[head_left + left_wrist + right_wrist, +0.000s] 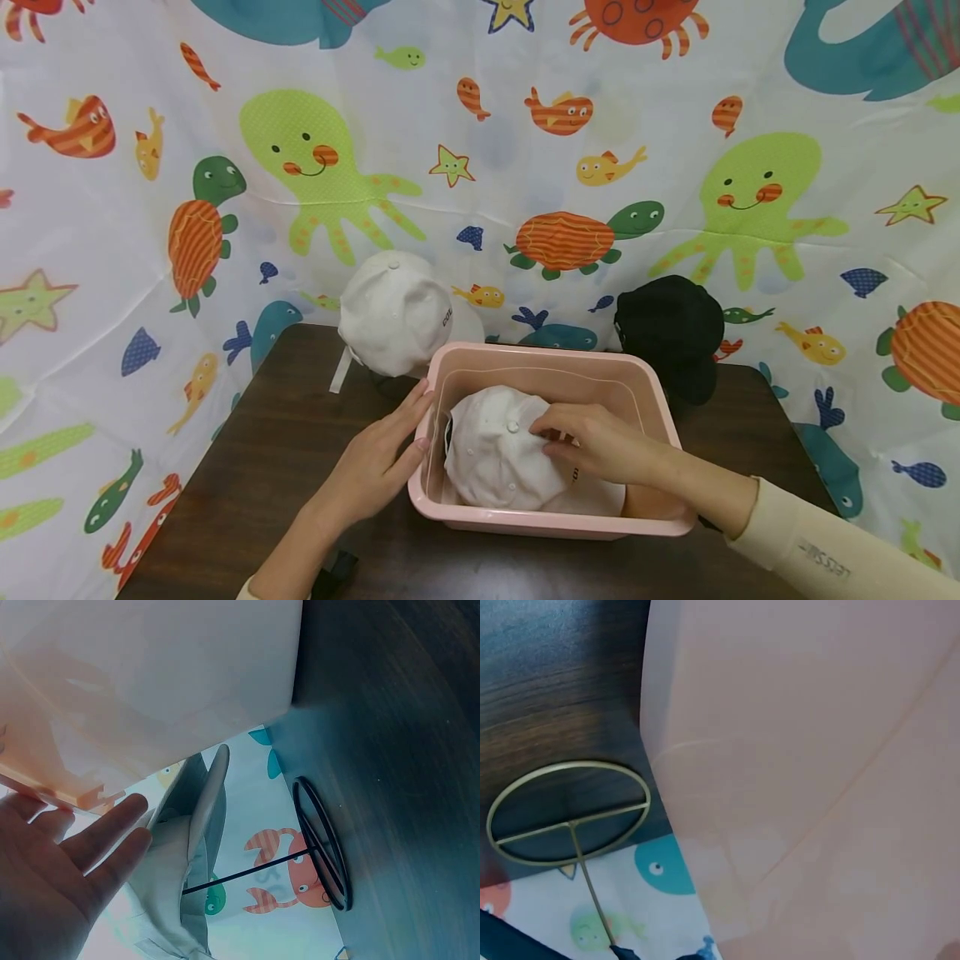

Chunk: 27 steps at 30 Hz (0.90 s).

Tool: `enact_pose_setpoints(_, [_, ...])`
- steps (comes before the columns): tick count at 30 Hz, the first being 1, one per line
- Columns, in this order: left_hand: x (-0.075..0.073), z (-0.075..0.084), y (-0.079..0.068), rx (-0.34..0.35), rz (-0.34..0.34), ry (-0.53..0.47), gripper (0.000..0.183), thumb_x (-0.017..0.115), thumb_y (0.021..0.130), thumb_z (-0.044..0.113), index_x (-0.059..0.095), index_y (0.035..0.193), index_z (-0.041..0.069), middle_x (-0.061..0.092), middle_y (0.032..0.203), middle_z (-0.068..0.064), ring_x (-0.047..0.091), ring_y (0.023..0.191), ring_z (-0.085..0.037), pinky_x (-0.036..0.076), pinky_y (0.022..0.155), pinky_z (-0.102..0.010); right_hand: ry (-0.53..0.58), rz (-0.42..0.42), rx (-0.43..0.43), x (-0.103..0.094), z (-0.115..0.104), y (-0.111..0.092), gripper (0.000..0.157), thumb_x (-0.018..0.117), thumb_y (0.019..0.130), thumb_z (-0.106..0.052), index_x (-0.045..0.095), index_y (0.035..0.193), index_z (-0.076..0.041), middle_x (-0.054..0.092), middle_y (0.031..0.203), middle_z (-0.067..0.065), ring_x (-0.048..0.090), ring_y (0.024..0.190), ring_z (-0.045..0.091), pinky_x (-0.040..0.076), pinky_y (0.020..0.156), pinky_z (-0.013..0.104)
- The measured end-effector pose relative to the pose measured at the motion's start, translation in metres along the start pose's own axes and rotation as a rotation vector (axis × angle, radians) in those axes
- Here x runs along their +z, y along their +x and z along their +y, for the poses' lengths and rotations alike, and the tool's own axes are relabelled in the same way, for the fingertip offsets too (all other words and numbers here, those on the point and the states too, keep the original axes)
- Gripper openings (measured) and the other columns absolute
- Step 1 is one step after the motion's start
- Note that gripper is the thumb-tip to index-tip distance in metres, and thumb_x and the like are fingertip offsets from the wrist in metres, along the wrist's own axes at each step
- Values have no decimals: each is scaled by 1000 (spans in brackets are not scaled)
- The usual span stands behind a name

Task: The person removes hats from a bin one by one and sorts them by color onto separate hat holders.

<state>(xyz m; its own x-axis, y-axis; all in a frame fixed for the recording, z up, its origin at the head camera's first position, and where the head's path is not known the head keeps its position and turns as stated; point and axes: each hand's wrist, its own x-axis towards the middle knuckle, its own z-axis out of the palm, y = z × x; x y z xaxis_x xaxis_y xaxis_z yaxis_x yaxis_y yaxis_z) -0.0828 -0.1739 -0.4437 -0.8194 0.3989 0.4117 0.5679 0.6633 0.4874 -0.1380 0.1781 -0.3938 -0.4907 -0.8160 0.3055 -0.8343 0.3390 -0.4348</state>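
Observation:
A white cap (502, 450) lies inside a pink plastic bin (555, 523), its crown up and its brim toward the lower right. My right hand (592, 442) reaches over the bin's right side, fingers and thumb curled in a pinch at the front of the cap's crown; the fingertips are partly hidden. My left hand (378, 462) rests against the bin's left rim with its fingers extended. In the left wrist view, these fingers (112, 832) spread beside the bin wall (150, 682). The right wrist view shows mostly the bin's outer wall (802, 772).
Behind the bin, a second white cap (393, 312) sits on a stand with a black ring base (322, 844). At the back right, a black cap (671, 333) is above a gold ring stand (570, 814). A patterned curtain (480, 167) hangs behind the dark wooden table (292, 417).

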Motion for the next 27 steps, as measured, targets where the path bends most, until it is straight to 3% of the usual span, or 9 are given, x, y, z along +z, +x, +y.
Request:
enact_pose_setpoints(4, [0, 0, 1, -3, -2, 0, 57, 54, 107, 25, 43, 161, 10, 32, 170, -2, 43, 149, -24, 47, 109, -56, 0, 53, -45, 2, 1, -1, 31, 83, 84, 6, 75, 109, -9, 73, 101, -2, 69, 86, 11, 59, 73, 25])
enact_pose_setpoints(17, [0, 2, 0, -14, -7, -13, 57, 54, 108, 26, 42, 161, 10, 32, 170, -2, 43, 149, -25, 45, 110, -56, 39, 79, 8, -10, -2, -3, 35, 82, 83, 10, 76, 111, -9, 74, 102, -2, 69, 87, 11, 62, 75, 30])
enact_pose_setpoints(27, [-1, 1, -1, -15, -10, -14, 58, 54, 108, 25, 40, 163, 12, 31, 171, -2, 41, 150, -24, 45, 110, -56, 16, 146, -12, -27, -6, 3, 37, 82, 79, 15, 77, 107, -9, 74, 99, -2, 69, 83, 11, 61, 71, 27])
